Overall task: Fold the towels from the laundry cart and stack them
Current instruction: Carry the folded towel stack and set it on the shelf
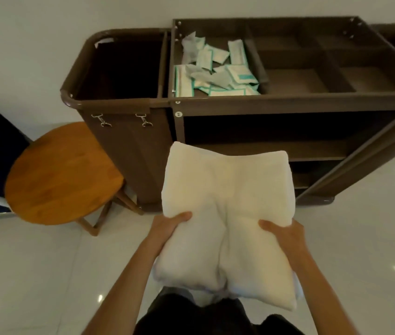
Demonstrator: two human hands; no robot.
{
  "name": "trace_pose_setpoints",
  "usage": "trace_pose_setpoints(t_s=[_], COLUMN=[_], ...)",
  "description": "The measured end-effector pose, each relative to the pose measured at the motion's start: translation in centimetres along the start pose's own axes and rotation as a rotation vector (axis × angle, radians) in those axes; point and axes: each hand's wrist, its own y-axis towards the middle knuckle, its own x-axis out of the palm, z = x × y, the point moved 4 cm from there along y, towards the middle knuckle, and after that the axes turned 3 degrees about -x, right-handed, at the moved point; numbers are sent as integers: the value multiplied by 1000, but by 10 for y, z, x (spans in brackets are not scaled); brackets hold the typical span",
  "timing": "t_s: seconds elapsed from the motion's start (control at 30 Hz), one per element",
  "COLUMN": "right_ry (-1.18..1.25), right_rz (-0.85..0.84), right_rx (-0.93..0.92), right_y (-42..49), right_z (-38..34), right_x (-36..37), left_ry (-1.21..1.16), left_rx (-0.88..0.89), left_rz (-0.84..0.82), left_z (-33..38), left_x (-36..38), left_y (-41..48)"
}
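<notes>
Both hands are up in front of the laundry cart (240,105), carrying one white towel (225,189) between them. The towel is already folded into a thick, roughly square bundle, with a soft crease down its middle and its far edge level with the cart's open lower shelf (288,149). It is held in the air and rests on nothing. Left hand (169,226): the grip is closed on the towel's near-left side, thumb on top, fingers hidden underneath. Right hand (286,234): the same on the near-right side, thumb pressed into the pile. A little more white cloth shows under the near edge; I cannot tell whether it is a loose layer or part of the same fold. The cart's bag compartment (123,68) at the left end is dark inside, so whether towels remain in it cannot be told. The top tray holds scattered white and teal packets (215,71). A round wooden stool (63,172) stands just beside the cart's left end on the glossy white floor (34,262). As for progress, this towel looks essentially folded, and what is left for it is the setting down. No stacked towels show anywhere in view, so this may be the first of the pile or the stack lies out of frame. Likely spots are the stool or the lower shelf.
</notes>
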Motion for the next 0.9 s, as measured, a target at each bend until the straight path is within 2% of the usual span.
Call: trace_pose_setpoints(t_s=[0.3, 0.5, 0.7, 0.9], right_ry=[63, -24, -145, -144], right_rz=[-26, -22, -43, -70], right_rx=[-32, -23, -3, -1], right_y=[78, 144, 207, 268], right_z=[-51, -86, -116, -139], right_x=[-37, -32, -12, 13], left_ry=[2, -22, -92, -69], left_rx=[-29, -30, -25, 27], left_rz=[-37, -42, 32, 167], left_z=[69, 111, 148, 180], left_x=[63, 86, 91, 89], left_y=[45, 97, 141, 183])
